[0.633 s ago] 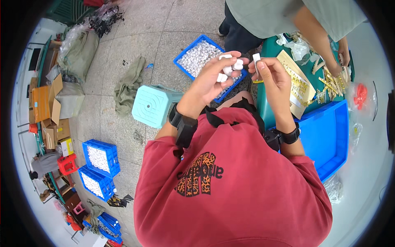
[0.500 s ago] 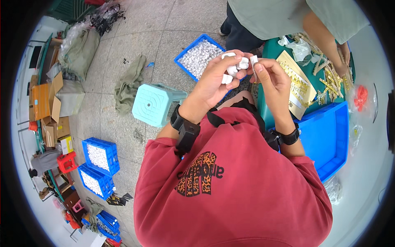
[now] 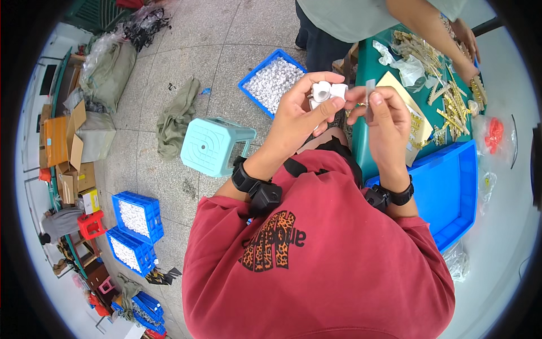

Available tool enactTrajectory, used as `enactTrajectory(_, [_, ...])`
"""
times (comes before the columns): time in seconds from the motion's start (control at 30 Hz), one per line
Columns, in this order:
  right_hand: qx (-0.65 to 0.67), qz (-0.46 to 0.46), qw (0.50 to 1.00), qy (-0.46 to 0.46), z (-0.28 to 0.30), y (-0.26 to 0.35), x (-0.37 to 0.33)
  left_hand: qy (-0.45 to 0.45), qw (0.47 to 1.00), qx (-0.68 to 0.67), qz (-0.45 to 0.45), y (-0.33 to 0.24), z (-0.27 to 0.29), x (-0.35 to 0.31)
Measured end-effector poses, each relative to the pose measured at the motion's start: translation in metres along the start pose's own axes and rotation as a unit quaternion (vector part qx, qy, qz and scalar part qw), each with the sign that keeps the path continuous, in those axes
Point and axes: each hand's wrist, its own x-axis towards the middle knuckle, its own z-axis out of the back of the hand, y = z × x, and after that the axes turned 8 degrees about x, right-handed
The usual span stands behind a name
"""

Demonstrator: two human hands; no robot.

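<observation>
My left hand is closed around several small white pieces, rounded and hollow-looking, bunched between thumb and fingers. Just beside it, my right hand pinches a small flat greyish strip upright between thumb and forefinger. Its other fingertips reach toward the left hand's pieces; whether they touch is hard to make out. Beyond my left hand, a blue crate on the floor is filled with similar small white pieces.
A green table at the right bears gold strips, cream card and crumpled plastic; a co-worker's arm reaches over it. A blue tray is nearer me. Left stand a mint stool and blue crates.
My left hand has turned, gathering the white pieces closer to its fingertips. The right hand has shifted slightly right and down with the strip. The co-worker has moved left, arm further across the table.
</observation>
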Motion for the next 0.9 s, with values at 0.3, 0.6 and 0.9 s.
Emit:
enactTrajectory(0.3, [-0.099,0.048,0.992,0.055,-0.008,0.012,0.002,0.001,0.986,0.149,-0.074,-0.029,-0.008,-0.012])
enactTrajectory(0.6, [-0.089,0.061,0.991,0.077,-0.009,0.012,0.001,0.010,0.989,0.132,-0.068,-0.032,-0.010,-0.016])
enactTrajectory(0.9, [-0.101,0.085,0.989,0.069,-0.009,0.007,0.000,-0.001,0.989,0.127,-0.073,-0.030,-0.011,-0.019])
